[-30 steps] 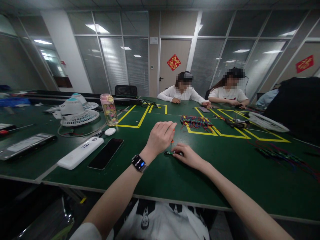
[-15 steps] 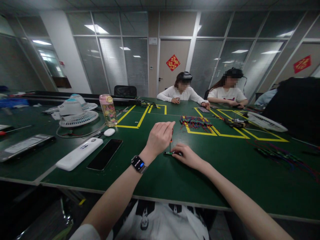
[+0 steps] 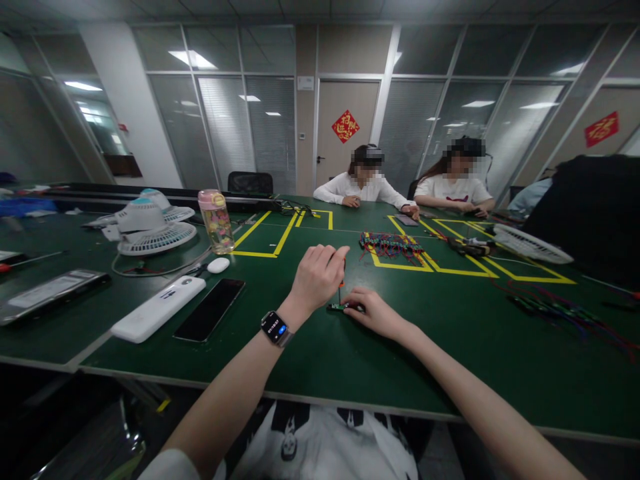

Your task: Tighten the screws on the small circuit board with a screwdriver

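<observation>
My left hand (image 3: 317,277), with a watch on its wrist, is closed round the handle of a small screwdriver (image 3: 342,280) held upright, tip down. The tip meets a small green circuit board (image 3: 338,307) lying on the green table (image 3: 450,360). My right hand (image 3: 376,310) lies on the table to the right of the board, its fingertips pinching the board's right end and holding it down.
A black phone (image 3: 210,310), a white power bank (image 3: 159,309) and a white mouse (image 3: 219,265) lie to the left. Further left are white fans (image 3: 150,227) and a pink bottle (image 3: 216,221). Coloured wire bundles (image 3: 393,245) lie in yellow-taped squares. Two people sit opposite.
The hands stay on the screwdriver and the board. My left hand's fingers have shifted slightly on the handle.
</observation>
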Available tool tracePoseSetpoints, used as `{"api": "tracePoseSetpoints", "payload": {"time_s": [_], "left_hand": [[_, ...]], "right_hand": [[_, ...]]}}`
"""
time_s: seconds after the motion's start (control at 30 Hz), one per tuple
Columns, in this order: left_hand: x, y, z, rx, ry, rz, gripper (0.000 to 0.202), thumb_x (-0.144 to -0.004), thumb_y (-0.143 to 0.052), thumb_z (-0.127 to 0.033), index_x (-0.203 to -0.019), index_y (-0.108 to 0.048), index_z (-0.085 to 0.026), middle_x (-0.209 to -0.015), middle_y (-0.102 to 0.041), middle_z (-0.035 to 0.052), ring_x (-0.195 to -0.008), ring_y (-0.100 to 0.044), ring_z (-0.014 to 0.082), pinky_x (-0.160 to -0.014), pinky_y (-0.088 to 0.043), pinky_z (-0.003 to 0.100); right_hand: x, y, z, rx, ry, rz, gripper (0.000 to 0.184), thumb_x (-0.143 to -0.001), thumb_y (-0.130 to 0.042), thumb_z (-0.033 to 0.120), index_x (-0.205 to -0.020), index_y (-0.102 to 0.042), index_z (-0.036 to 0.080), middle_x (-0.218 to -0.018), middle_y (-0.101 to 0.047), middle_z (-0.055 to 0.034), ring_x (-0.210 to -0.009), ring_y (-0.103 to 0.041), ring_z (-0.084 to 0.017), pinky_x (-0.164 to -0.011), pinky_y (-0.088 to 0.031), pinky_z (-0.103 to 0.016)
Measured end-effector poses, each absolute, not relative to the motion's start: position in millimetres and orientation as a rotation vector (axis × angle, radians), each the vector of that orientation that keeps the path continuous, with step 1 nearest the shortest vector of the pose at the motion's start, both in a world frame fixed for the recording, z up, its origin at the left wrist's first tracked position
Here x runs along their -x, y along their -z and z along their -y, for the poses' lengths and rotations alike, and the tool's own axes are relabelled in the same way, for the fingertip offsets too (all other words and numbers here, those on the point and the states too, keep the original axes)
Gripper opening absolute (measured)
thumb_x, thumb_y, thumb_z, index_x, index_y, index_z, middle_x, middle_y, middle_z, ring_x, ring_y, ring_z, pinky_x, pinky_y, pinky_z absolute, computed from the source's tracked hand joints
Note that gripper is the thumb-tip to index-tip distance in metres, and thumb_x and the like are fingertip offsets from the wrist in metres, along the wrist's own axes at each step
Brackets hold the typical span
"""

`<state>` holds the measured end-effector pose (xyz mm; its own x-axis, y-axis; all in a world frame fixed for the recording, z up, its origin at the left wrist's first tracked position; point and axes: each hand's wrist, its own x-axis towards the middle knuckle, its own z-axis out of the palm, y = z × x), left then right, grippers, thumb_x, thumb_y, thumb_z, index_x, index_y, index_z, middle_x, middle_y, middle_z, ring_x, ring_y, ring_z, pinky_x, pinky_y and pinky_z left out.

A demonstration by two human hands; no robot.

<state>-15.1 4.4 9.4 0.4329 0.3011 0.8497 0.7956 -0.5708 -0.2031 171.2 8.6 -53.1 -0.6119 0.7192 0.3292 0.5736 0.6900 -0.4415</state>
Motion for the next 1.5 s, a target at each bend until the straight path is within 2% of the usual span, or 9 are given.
{"api": "tracePoseSetpoints", "payload": {"time_s": [0.3, 0.4, 0.57, 0.73, 0.87, 1.0, 1.17, 1.37, 1.5], "left_hand": [[14.3, -8.9, -4.5, 2.198, 1.14, 0.876, 0.037, -0.094, -0.035, -0.015, -0.129, -0.046, -0.011, -0.114, -0.062, 0.0105, -0.103, -0.054, 0.0207, -0.09, -0.042, 0.035], [13.8, -7.3, -5.1, 2.201, 1.183, 0.873, 0.036, -0.095, -0.037, -0.017, -0.129, -0.046, -0.01, -0.11, -0.063, 0.0105, -0.099, -0.055, 0.0199, -0.087, -0.043, 0.034], [12.3, -5.1, -4.0, 2.22, 1.235, 0.933, 0.03, -0.094, -0.044, -0.03, -0.115, -0.057, -0.014, -0.092, -0.062, 0.0084, -0.086, -0.054, 0.021, -0.078, -0.044, 0.035], [9.9, -5.6, -2.6, 2.381, 1.534, 0.964, 0.031, -0.096, -0.033, -0.018, -0.118, -0.055, -0.017, -0.111, -0.06, 0.009, -0.102, -0.054, 0.0193, -0.09, -0.043, 0.034], [8.6, -5.2, -3.6, 2.428, 1.758, 0.972, 0.024, -0.095, -0.043, -0.021, -0.113, -0.058, -0.019, -0.102, -0.06, 0.006, -0.097, -0.056, 0.0167, -0.088, -0.045, 0.031], [7.6, -4.2, -4.0, 2.384, 1.778, 1.052, 0.024, -0.092, -0.049, -0.028, -0.11, -0.063, -0.02, -0.095, -0.054, 0.0055, -0.089, -0.055, 0.0161, -0.082, -0.046, 0.029], [6.6, -5.3, -4.2, 2.524, 1.84, 0.993, 0.033, -0.096, -0.035, -0.017, -0.124, -0.054, -0.02, -0.113, -0.057, 0.0074, -0.106, -0.054, 0.0164, -0.095, -0.042, 0.031], [7.2, -6.3, -4.9, 2.43, 1.905, 1.101, 0.02, -0.09, -0.054, -0.024, -0.106, -0.065, -0.02, -0.093, -0.056, 0.004, -0.086, -0.056, 0.0147, -0.083, -0.046, 0.028], [6.8, -5.9, -5.3, 2.541, 1.93, 1.037, 0.031, -0.096, -0.039, -0.019, -0.119, -0.059, -0.023, -0.11, -0.057, 0.0063, -0.105, -0.054, 0.0158, -0.094, -0.042, 0.03]], "right_hand": [[-171.9, 55.5, -10.6, 0.986, -0.38, 2.415, 0.012, -0.086, -0.057, 0.019, -0.093, -0.067, 0.017, -0.086, -0.059, -0.0052, -0.08, -0.057, -0.017, -0.075, -0.046, -0.028], [-172.1, 55.6, -10.4, 0.988, -0.371, 2.418, 0.012, -0.086, -0.058, 0.019, -0.093, -0.067, 0.016, -0.086, -0.059, -0.0057, -0.081, -0.057, -0.018, -0.075, -0.046, -0.029], [-171.5, 55.0, -10.2, 0.992, -0.374, 2.42, 0.012, -0.086, -0.058, 0.018, -0.093, -0.067, 0.016, -0.086, -0.059, -0.0057, -0.079, -0.057, -0.017, -0.075, -0.046, -0.029], [-171.4, 55.0, -10.5, 0.99, -0.387, 2.418, 0.012, -0.086, -0.058, 0.018, -0.093, -0.067, 0.016, -0.086, -0.059, -0.0056, -0.079, -0.057, -0.017, -0.074, -0.046, -0.028], [-172.2, 55.0, -10.5, 0.992, -0.393, 2.419, 0.013, -0.086, -0.057, 0.019, -0.094, -0.067, 0.016, -0.087, -0.059, -0.0057, -0.079, -0.057, -0.017, -0.074, -0.046, -0.028], [-172.4, 54.6, -10.5, 1.0, -0.398, 2.418, 0.013, -0.086, -0.057, 0.019, -0.094, -0.067, 0.016, -0.087, -0.058, -0.006, -0.08, -0.057, -0.017, -0.074, -0.046, -0.028], [-172.1, 53.6, -9.7, 0.998, -0.408, 2.419, 0.013, -0.086, -0.057, 0.018, -0.095, -0.067, 0.016, -0.088, -0.058, -0.0061, -0.079, -0.057, -0.017, -0.074, -0.046, -0.029], [-171.6, 53.3, -9.6, 1.003, -0.394, 2.424, 0.012, -0.085, -0.058, 0.017, -0.094, -0.067, 0.016, -0.087, -0.059, -0.006, -0.081, -0.057, -0.018, -0.074, -0.046, -0.028], [-171.5, 52.9, -9.5, 1.012, -0.401, 2.423, 0.012, -0.086, -0.058, 0.018, -0.094, -0.067, 0.016, -0.087, -0.059, -0.0062, -0.082, -0.057, -0.018, -0.074, -0.046, -0.028]]}}
